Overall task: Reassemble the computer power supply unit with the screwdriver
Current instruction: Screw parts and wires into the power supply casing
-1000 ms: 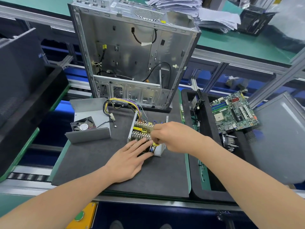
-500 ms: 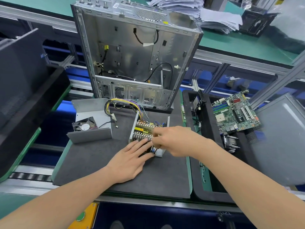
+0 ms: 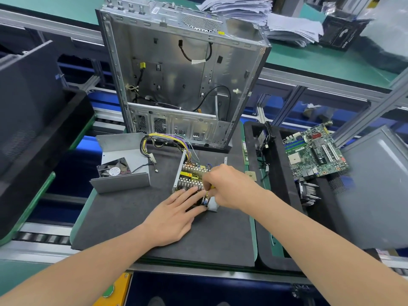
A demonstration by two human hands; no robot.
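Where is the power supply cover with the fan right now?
In the head view, the fan cover lies on the left edge of the dark mat, left of the open power supply and just in front of the upright computer case.

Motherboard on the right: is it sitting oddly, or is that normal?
Somewhat. The motherboard lies turned at an angle, not square with its black tray, and its near edge seems propped on a heatsink. It looks set down loosely rather than seated. No damage is visible.
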